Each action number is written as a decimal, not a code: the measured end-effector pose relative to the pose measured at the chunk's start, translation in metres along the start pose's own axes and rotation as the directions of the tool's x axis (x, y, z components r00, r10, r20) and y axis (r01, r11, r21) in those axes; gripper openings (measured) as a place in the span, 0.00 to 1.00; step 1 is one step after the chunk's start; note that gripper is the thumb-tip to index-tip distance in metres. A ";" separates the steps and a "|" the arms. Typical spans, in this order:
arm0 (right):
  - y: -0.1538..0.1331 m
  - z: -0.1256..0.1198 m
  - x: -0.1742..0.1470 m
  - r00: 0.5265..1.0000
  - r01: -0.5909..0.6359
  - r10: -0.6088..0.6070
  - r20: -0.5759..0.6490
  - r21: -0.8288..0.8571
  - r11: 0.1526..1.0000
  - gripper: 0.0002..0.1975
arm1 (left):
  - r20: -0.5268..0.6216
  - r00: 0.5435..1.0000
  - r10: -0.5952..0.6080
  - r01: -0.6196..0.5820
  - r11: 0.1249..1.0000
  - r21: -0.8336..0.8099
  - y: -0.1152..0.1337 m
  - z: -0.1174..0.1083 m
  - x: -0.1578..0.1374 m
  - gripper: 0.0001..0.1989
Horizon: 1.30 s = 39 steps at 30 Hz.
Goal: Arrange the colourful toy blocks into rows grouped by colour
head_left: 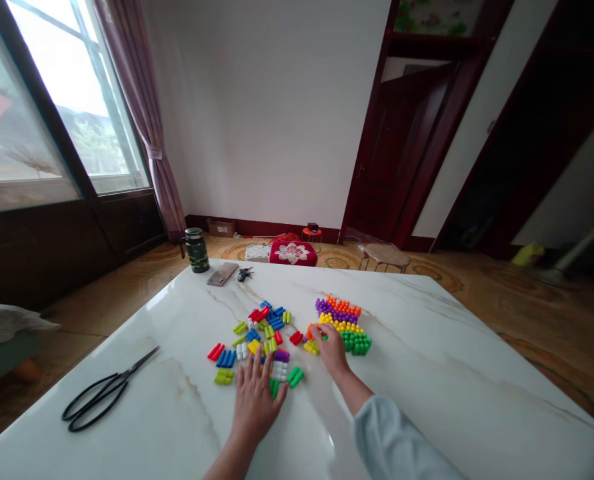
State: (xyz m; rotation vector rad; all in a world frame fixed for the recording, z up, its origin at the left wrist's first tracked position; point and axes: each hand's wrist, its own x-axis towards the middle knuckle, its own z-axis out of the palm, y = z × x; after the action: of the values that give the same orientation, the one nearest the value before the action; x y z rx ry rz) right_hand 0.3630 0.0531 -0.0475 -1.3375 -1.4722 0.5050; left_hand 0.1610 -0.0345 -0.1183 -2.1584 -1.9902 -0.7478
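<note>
"Looking at the white worktop (pixel 427 373), where are the two hands?"

"The left hand (pixel 257 400) is low over the near side of a messy pile of loose blocks (pixel 277 325). Its fingers are spread apart. I can't tell how many blocks it touches."

"And the right hand (pixel 333 349)?"

"It is to the right of the pile. Its fingertips are pinched together on a little orange block (pixel 312 331), just beside the neat rows."

"What do the rows look like?"

"Each one has its own colour. The orange row (pixel 344 307) is the farthest away. Then comes the purple row (pixel 337 313), then the yellow row (pixel 351 327), and the green row (pixel 357 343) is closest."

"What colours are in the pile?"

"Red, blue, white, yellow and green. A purple block (pixel 281 356) sits right by the left fingers."

"What else is on the worktop?"

"Black scissors (pixel 123 378) lie on the left. A dark bottle (pixel 197 252) stands up near the far edge, with a phone (pixel 223 274) and some keys (pixel 243 275) near it."
</note>
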 end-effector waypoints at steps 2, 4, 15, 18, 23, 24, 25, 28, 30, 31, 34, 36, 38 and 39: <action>0.017 -0.031 0.009 0.998 -0.008 0.007 -0.061 -0.024 1.000 0.18 | -0.006 1.000 0.007 -0.007 1.000 0.006 -0.001 0.001 0.000 0.33; 0.033 -0.062 0.027 0.992 -0.057 0.050 -0.115 -0.060 0.997 0.19 | -0.011 1.000 0.014 -0.014 1.000 0.015 -0.001 0.001 0.001 0.32; 0.067 -0.094 0.163 0.985 -0.172 0.135 -0.109 -0.514 0.840 0.06 | 0.010 1.000 0.003 -0.003 0.998 0.056 0.001 -0.005 0.000 0.32; 0.070 -0.073 0.179 0.979 -0.189 0.196 -0.053 -0.595 0.781 0.07 | 0.013 1.000 0.013 -0.014 0.997 0.076 0.000 -0.006 0.000 0.32; 0.075 -0.050 0.190 0.939 -0.248 0.343 -0.005 -0.701 0.669 0.07 | 0.026 1.000 0.014 -0.016 0.996 0.091 -0.001 -0.005 -0.001 0.34; 0.075 -0.047 0.191 0.929 -0.257 0.371 0.002 -0.718 0.647 0.07 | 0.026 1.000 0.010 -0.012 0.996 0.091 -0.001 -0.004 -0.002 0.34; 0.075 -0.044 0.193 0.918 -0.265 0.397 0.008 -0.734 0.626 0.07 | 0.024 1.000 0.008 -0.010 0.996 0.092 -0.001 -0.004 -0.002 0.34; 0.073 -0.040 0.194 0.886 -0.286 0.463 0.012 -0.774 0.566 0.08 | 0.015 1.000 0.014 -0.016 0.995 0.095 0.000 -0.004 -0.002 0.34; 0.071 -0.038 0.194 0.872 -0.298 0.490 0.003 -0.791 0.535 0.09 | 0.012 1.000 0.018 -0.019 0.995 0.096 0.000 -0.005 -0.002 0.34; 0.070 -0.037 0.194 0.868 -0.302 0.497 -0.001 -0.796 0.525 0.10 | 0.011 1.000 0.019 -0.020 0.995 0.095 0.001 -0.006 -0.002 0.34; 0.068 -0.037 0.192 0.863 -0.302 0.505 -0.002 -0.804 0.513 0.12 | 0.008 1.000 0.021 -0.022 0.996 0.092 0.001 -0.007 -0.001 0.34; 0.068 -0.036 0.190 0.862 -0.296 0.507 0.005 -0.807 0.511 0.13 | 0.007 1.000 0.016 -0.017 0.996 0.091 0.002 -0.008 -0.001 0.34; 0.069 -0.036 0.190 0.863 -0.286 0.505 0.013 -0.811 0.510 0.14 | 0.014 1.000 0.010 -0.011 0.996 0.086 0.003 -0.009 -0.001 0.33; 0.069 -0.036 0.190 0.865 -0.279 0.501 0.017 -0.813 0.510 0.16 | 0.019 1.000 0.005 -0.006 0.997 0.081 0.003 -0.009 -0.001 0.33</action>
State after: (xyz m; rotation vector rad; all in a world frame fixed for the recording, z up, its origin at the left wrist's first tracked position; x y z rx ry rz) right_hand 0.4562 0.2329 -0.0159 -2.4586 -1.6765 0.2965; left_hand 0.1616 -0.0392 -0.1101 -2.1319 -1.9868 -0.6363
